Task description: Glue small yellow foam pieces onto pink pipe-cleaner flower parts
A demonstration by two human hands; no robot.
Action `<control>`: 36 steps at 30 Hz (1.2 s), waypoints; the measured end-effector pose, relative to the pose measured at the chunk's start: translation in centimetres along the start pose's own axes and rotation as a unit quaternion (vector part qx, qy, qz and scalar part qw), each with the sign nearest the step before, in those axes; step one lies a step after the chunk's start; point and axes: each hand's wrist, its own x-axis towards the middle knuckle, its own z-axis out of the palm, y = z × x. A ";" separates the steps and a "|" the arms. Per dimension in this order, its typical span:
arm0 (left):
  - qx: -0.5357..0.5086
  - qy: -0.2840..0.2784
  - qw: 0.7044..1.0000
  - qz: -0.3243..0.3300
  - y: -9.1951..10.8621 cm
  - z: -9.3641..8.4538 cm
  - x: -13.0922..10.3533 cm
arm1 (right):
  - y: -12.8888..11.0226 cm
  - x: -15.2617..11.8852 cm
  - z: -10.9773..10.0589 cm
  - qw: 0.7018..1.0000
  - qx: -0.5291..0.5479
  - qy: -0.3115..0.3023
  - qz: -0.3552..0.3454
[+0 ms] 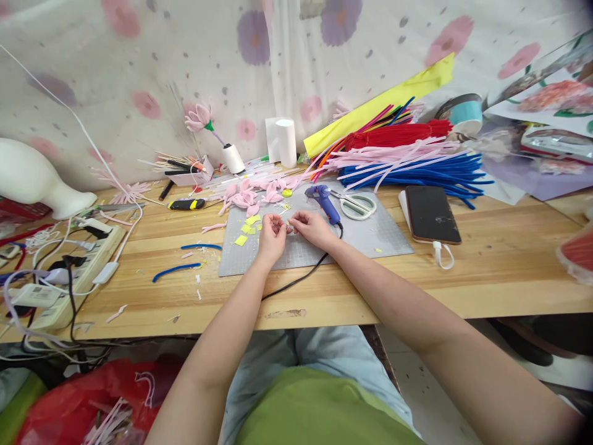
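Both hands meet above the grey cutting mat (370,241), their fingertips almost touching. My left hand (272,235) is closed in a pinch, and what lies between its fingers is too small to name. My right hand (311,227) pinches too, at the same small spot. Small yellow paper squares (241,240) lie on the mat left of my left hand. Pink pipe-cleaner petals (245,199) are heaped just beyond the hands. A blue glue gun (328,205) rests right of my right hand, beside white-handled scissors (359,207).
Bundles of blue pipe cleaners (417,173) and red pipe cleaners (398,134) are piled at the back right. A phone (433,214) lies charging on the right. A power strip (78,278) with tangled cables stands at left. The glue gun's black cord (296,281) crosses the front of the mat.
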 end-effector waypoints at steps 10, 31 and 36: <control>-0.019 -0.008 0.999 0.034 -1.0 -0.4 0.1 | 0.0 0.1 0.0 0.996 0.076 -0.029 0.032; -0.067 -0.008 0.998 -0.002 -0.4 -0.3 0.0 | -0.6 0.1 -0.1 0.989 0.129 -0.022 0.065; -0.082 -0.050 0.989 -0.110 0.4 -0.5 0.0 | -0.9 0.2 -0.2 0.989 0.139 0.016 0.042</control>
